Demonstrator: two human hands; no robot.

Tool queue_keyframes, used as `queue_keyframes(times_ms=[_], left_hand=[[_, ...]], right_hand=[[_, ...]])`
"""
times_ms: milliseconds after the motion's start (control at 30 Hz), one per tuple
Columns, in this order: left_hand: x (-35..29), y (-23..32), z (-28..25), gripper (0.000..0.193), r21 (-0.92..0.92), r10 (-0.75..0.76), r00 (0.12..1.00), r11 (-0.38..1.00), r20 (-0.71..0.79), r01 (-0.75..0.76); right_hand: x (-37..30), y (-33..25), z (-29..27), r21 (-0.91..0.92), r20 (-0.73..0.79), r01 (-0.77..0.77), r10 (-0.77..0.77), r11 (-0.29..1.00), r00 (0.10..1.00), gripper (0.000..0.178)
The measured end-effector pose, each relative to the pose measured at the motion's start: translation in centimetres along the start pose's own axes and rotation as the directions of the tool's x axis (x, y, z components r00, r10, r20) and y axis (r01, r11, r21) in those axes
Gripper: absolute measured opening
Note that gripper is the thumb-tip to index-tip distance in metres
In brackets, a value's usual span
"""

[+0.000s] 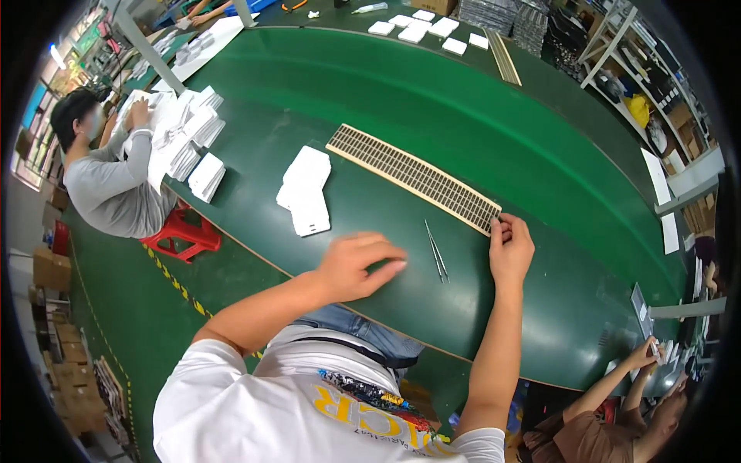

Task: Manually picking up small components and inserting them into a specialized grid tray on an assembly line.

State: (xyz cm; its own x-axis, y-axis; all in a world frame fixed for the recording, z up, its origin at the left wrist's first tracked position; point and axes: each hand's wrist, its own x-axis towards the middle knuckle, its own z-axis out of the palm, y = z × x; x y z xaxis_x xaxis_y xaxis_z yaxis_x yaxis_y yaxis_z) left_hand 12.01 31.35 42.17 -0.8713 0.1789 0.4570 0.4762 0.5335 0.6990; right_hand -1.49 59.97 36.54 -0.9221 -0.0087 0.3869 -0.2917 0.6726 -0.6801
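A long, narrow strip (417,174) lies slantwise on the green bench, filled with rows of small dark rectangles inside a pale edge. My right hand (511,245) is at its right end, with thumb and fingertips closed on the corner. My left hand (356,266) hovers over the near side of the bench, thumb and fingers apart, holding nothing. Between my hands lies a pair of metal tweezers (436,253), touched by neither. Beyond my left hand, several flat white plates (310,208) with rounded corners overlap in a loose pile.
Stacks of white pieces (194,131) stand at the left, where a person in grey (116,185) sits on a red stool (185,231). A green belt (370,92) runs beyond the strip. Small white blocks (414,31) lie on the far side. Another person (602,424) works at lower right.
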Motion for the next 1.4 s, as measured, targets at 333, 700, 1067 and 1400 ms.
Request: queue_keyframes(times_ms=[333, 700, 1067, 1400], left_hand=[[-7.0, -4.8, -2.0, 0.015, 0.03, -0.068, 0.992, 0.997, -0.102, 0.072], [-6.0, -5.4, -2.4, 0.02, -0.058, -0.083, 0.995, 0.995, 0.064, 0.087], [-6.0, -5.2, -2.4, 0.021, -0.064, -0.102, 0.993, 0.992, 0.067, 0.106], [-5.8, -5.1, -2.2, 0.02, -0.033, -0.102, 0.992, 0.994, 0.071, 0.104]], right_hand=[[1.2, 3.7, 0.5, 0.107, -0.065, -0.092, 0.099, 0.99, 0.993, 0.02], [4.0, -2.0, -2.0, -0.236, 0.401, -0.145, 0.232, 0.961, 0.886, 0.066], [4.0, -1.3, -1.1, -0.162, 0.334, -0.149, 0.197, 0.975, 0.922, 0.058], [3.7, 0.6, -0.8, 0.006, 0.334, -0.206, 0.193, 0.978, 0.923, 0.045]])
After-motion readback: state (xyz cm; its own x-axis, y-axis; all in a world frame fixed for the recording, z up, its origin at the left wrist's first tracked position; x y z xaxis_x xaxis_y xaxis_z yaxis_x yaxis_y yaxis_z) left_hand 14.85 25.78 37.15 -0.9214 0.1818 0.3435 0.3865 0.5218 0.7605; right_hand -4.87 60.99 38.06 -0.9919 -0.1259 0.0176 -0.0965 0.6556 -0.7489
